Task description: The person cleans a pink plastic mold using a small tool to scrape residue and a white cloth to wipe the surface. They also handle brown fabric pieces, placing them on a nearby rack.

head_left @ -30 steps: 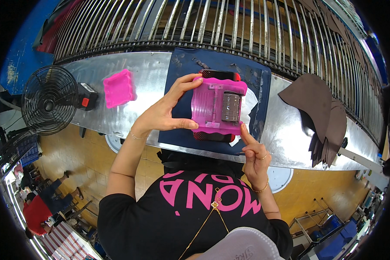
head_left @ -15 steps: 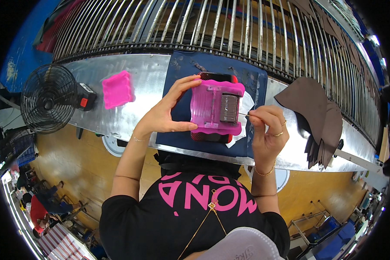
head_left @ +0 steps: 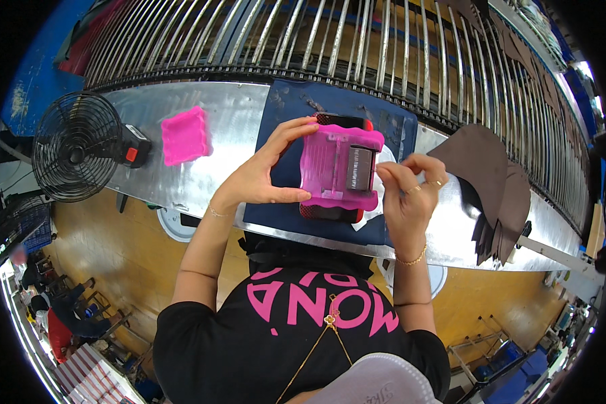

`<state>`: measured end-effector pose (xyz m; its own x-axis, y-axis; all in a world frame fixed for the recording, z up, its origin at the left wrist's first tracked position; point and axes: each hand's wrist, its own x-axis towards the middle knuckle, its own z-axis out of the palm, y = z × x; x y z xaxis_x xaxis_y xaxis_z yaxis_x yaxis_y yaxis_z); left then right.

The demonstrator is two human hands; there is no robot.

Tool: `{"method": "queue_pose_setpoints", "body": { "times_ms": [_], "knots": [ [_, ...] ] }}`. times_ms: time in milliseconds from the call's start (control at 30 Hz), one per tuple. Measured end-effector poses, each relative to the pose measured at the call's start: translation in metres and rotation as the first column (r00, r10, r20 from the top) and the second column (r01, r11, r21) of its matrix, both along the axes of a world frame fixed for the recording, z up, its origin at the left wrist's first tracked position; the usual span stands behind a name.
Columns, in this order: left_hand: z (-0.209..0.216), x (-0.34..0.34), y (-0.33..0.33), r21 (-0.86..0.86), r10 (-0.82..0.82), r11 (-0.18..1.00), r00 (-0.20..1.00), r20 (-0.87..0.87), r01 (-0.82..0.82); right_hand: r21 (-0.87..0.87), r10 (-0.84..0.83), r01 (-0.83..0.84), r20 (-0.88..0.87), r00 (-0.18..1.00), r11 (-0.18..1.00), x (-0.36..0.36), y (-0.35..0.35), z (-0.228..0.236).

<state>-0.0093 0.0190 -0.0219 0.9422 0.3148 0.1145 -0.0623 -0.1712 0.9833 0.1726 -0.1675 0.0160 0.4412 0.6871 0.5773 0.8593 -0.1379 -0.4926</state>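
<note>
Tray (head_left: 320,161) at left hand (head_left: 254,178): grips edges with spread thumb and fingers. At right hand (head_left: 411,196): presses fingertips together beside block (head_left: 361,168); cannot see what between.

A black wire-caged fan (head_left: 76,148) stands at the left of the frame, and a long rack of metal bars (head_left: 425,60) curves across the top. Dark brown flat pieces (head_left: 478,172) lie in a pile at the right. At the lower left, beyond the yellowish floor (head_left: 128,249), a person in red (head_left: 58,334) appears near a red-and-white striped cloth (head_left: 91,374).
</note>
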Motion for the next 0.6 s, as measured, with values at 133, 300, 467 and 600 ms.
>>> {"method": "queue_pose_setpoints", "body": {
  "times_ms": [133, 300, 467, 600],
  "knots": [
    [0.001, 0.001, 0.000, 0.002, -0.001, 1.000, 1.000, 0.013, 0.001, 0.144, -0.015, 0.023, -0.055, 0.998, 0.989, -0.009, -0.008, 0.008],
    [-0.002, 0.001, 0.002, 0.017, -0.004, 1.000, 1.000, 0.023, 0.004, 0.145, -0.014, 0.018, -0.026, 1.000, 0.989, -0.009, -0.010, 0.009],
    [0.000, 0.000, 0.001, 0.012, 0.006, 1.000, 1.000, 0.001, -0.006, 0.185, 0.055, 0.012, -0.352, 0.934, 0.983, -0.004, -0.016, 0.003],
    [-0.001, 0.000, 0.000, 0.014, 0.004, 1.000, 1.000, 0.016, -0.004, 0.134, 0.131, -0.058, -0.642, 0.755, 0.989, -0.017, -0.046, -0.006]
  ]
}}
